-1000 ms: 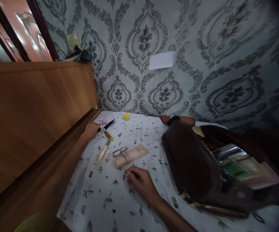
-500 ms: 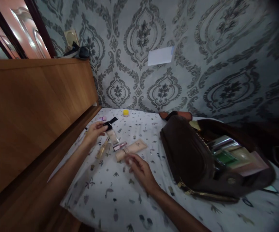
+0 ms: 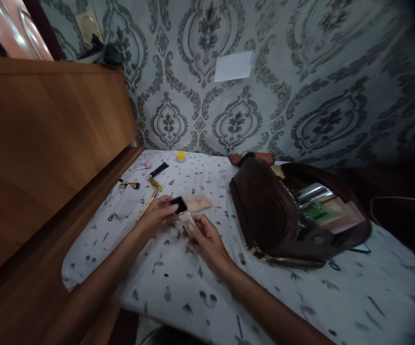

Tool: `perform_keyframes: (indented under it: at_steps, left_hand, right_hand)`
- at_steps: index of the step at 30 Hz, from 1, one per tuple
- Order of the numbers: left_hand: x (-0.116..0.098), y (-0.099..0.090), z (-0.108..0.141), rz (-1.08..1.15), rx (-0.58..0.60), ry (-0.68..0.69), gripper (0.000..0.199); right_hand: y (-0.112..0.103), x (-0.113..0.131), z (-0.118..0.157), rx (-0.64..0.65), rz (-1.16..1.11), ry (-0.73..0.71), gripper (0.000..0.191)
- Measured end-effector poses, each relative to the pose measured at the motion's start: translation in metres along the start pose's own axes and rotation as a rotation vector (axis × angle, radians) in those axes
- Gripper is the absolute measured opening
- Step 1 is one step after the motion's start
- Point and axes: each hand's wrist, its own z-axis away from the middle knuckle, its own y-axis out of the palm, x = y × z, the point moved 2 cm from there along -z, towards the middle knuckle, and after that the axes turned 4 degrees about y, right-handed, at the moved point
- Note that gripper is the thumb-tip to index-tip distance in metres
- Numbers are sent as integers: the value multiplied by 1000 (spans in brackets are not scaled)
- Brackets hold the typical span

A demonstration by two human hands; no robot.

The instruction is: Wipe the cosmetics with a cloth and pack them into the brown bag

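Observation:
A small bottle with a black cap and a pale body (image 3: pixel 186 219) is held between both hands above the patterned sheet (image 3: pixel 178 287). The fingers of my left hand (image 3: pixel 156 211) close on its black cap. Around the pale lower end are the fingers of my right hand (image 3: pixel 205 238). Just behind the bottle lies a beige tube (image 3: pixel 199 203). A thin pinkish item (image 3: pixel 146 206) lies partly hidden beside my left hand.
A gold item (image 3: pixel 155 184), a black tube (image 3: pixel 159 169), a gold-and-black item (image 3: pixel 129 185), a pink item (image 3: pixel 143 166) and a yellow-lidded jar (image 3: pixel 180 156) lie farther back. An open brown bag (image 3: pixel 264 215) stands right; a wooden cabinet (image 3: pixel 56 139) borders the left.
My left hand has lifted the black-capped bottle and brought it right. My right hand has left the beige tube and taken the bottle's pale end. The view has shifted slightly.

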Motion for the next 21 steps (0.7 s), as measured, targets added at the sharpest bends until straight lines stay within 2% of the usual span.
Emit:
perform_keyframes:
  at_steps: [4,9,11,16,21]
  left_hand:
    - [3,5,6,-30,3,88,46]
    - [7,-2,5,166,-237,182,44]
    - [8,-6,4,202,-282,183,42]
    - [11,-2,10,167,-215,104,37]
    - [13,6,14,104,-152,93,39]
  right_hand:
    - [-3,3,9,-19,81,-55,47]
    - [-12,4,16,-78,192,-91,44]
    - [-15,5,17,-90,222,-80,44]
    - [-15,8,19,-66,293,-119,40]
    - [-14,9,20,-69,296,-116,35]
